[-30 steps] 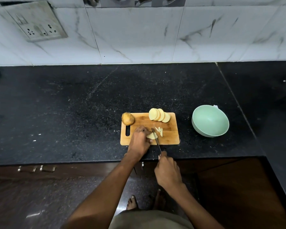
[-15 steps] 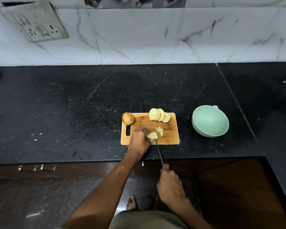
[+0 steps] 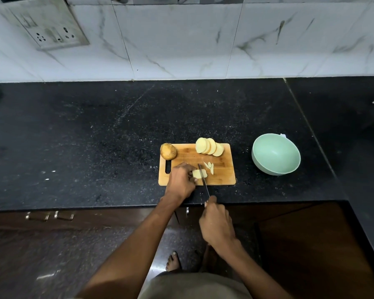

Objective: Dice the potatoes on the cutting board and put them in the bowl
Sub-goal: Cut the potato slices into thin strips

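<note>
A wooden cutting board point(image 3: 222, 175) lies on the black counter. A whole potato point(image 3: 168, 151) sits at its far left corner, and several round slices point(image 3: 209, 146) lean together at the far edge. My left hand point(image 3: 181, 180) pins a potato slice point(image 3: 196, 174) near the board's front. My right hand point(image 3: 216, 225) grips the knife point(image 3: 203, 177), whose blade lies across that slice. A few thin cut strips point(image 3: 209, 166) lie just right of the blade. The mint green bowl point(image 3: 275, 153) stands to the right of the board, with nothing in it.
The counter's front edge point(image 3: 117, 206) runs just below the board, with dark cabinet fronts and handles point(image 3: 50, 216) beneath. A tiled wall with a socket plate point(image 3: 50, 29) rises behind. My bare foot point(image 3: 173, 262) shows on the floor.
My right hand pulled the knife back toward me, then pushed it forward again so the blade crosses the slice. My left hand stayed on the slice.
</note>
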